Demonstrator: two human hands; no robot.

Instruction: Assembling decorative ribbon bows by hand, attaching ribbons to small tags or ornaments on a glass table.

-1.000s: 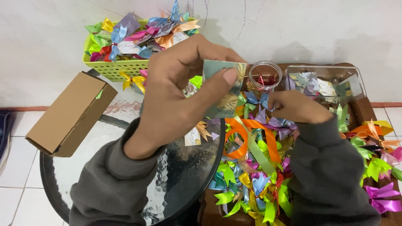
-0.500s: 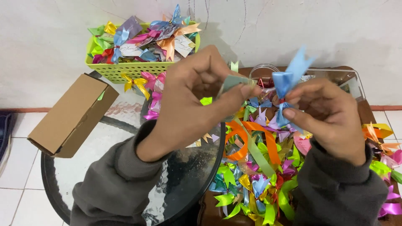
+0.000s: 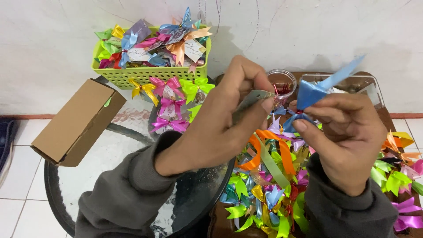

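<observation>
Currently a blue bow is pinched by the right hand, a small card by the left hand. If either pinch were loosened, the bow could be lost among the ribbons below.

My left hand and my right hand are both bare: no gloves, no rings, no watch that I can see. My nails are short and plain. On both arms I wear the same dark grey sweatshirt of soft, slightly fuzzy fabric. My left sleeve bunches into thick folds and ends at the wrist in a loose cuff. My right sleeve has a ribbed cuff that sits snug at the wrist.
</observation>
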